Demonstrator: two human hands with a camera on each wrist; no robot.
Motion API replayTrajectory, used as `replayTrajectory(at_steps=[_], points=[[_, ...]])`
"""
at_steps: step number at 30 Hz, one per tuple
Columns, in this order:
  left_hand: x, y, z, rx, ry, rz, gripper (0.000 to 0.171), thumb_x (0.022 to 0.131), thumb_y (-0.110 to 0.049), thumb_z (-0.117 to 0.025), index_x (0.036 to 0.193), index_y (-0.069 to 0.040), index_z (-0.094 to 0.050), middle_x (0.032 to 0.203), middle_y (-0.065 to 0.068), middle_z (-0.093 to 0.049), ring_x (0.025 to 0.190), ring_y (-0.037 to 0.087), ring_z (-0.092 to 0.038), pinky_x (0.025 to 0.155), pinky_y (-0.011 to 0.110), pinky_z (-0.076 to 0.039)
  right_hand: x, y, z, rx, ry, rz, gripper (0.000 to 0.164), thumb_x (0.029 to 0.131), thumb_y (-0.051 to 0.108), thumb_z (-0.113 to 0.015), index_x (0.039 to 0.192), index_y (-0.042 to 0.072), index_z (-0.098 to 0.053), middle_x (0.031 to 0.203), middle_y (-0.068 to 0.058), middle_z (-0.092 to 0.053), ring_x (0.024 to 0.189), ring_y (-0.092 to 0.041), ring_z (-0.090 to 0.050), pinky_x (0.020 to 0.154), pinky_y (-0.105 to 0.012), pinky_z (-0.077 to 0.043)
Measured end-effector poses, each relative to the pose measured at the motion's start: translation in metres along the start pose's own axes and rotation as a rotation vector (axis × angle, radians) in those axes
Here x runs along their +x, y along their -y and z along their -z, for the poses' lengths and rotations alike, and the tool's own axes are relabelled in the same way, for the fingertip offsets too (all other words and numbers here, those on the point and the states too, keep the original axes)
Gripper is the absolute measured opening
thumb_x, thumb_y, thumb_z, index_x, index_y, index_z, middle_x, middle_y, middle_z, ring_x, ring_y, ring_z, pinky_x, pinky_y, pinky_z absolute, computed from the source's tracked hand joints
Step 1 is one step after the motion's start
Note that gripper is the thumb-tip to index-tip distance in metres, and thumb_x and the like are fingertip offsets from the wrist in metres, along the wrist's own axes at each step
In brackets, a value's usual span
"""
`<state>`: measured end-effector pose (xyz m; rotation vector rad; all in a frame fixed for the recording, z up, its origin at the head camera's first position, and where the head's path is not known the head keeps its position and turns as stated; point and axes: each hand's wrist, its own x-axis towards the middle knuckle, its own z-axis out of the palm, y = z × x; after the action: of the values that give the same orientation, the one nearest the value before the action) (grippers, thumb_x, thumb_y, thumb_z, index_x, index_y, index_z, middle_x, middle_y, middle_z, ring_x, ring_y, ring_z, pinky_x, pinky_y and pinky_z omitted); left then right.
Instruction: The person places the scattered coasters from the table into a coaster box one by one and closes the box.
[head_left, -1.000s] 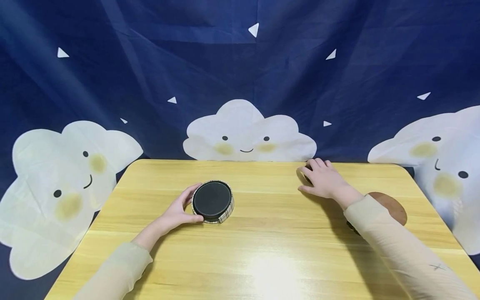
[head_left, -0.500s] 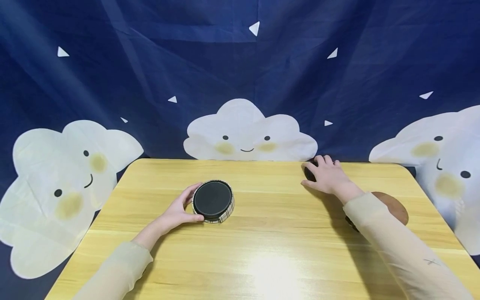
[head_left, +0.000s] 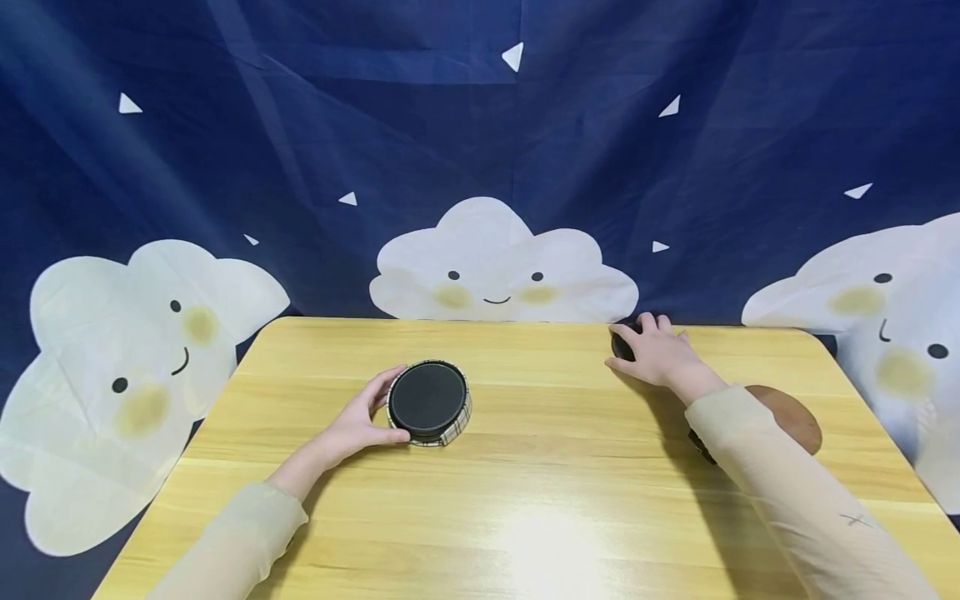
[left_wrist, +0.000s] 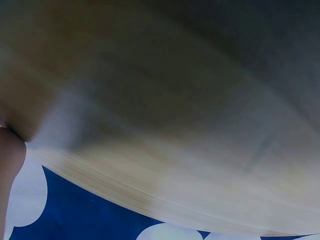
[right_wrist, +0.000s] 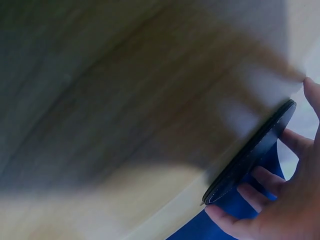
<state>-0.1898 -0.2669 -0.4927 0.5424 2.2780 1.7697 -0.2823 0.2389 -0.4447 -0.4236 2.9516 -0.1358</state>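
In the head view my left hand (head_left: pixel 367 417) grips the side of a round coaster holder (head_left: pixel 456 429) with a plaid wall, thumb in front and fingers behind. A black round coaster (head_left: pixel 427 396) lies on top inside it. Near the table's far edge, my right hand (head_left: pixel 660 354) spans another black coaster (head_left: pixel 624 343). The right wrist view shows this thin coaster (right_wrist: pixel 255 150), with its stitched border, held at the rim by fingertips. Only part of the left hand (left_wrist: pixel 10 165) shows in the left wrist view; the holder is not recognisable there.
A brown round coaster (head_left: pixel 791 417) lies on the wooden table (head_left: pixel 525 483), partly covered by the right sleeve (head_left: pixel 780 475). Behind the table hangs a dark blue curtain (head_left: pixel 450 125) with cloud faces. Something dark shows under the right cuff.
My right hand has shifted slightly to the right along the far edge, and more of the black coaster shows beside its fingers. The left hand keeps its grip on the holder.
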Motion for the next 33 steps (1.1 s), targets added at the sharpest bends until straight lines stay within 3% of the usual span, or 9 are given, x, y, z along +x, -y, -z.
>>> replayTrajectory(at_steps=[20, 33], points=[[-0.0011, -0.0006, -0.0005, 0.000, 0.000, -0.004, 0.111, 0.077, -0.016, -0.097, 0.165, -0.004, -0.031, 0.162, 0.030, -0.043, 0.131, -0.011, -0.051, 0.113, 0.005, -0.033, -0.0010, 0.0008, 0.0027, 0.059, 0.045, -0.048, 0.071, 0.103, 0.052, -0.057, 0.164, 0.023, -0.037, 0.158, -0.039, -0.027, 0.144, -0.062, -0.028, 0.094, -0.083, -0.040], [-0.0010, 0.0002, -0.0019, -0.006, -0.007, -0.005, 0.110, 0.077, -0.012, -0.097, 0.165, -0.002, -0.031, 0.161, 0.032, -0.043, 0.130, -0.012, -0.051, 0.113, 0.004, -0.033, -0.0025, 0.0058, 0.0048, 0.030, 0.023, -0.068, 0.074, 0.099, 0.059, -0.063, 0.161, 0.023, -0.044, 0.153, -0.038, -0.037, 0.140, -0.061, -0.034, 0.092, -0.080, -0.042]])
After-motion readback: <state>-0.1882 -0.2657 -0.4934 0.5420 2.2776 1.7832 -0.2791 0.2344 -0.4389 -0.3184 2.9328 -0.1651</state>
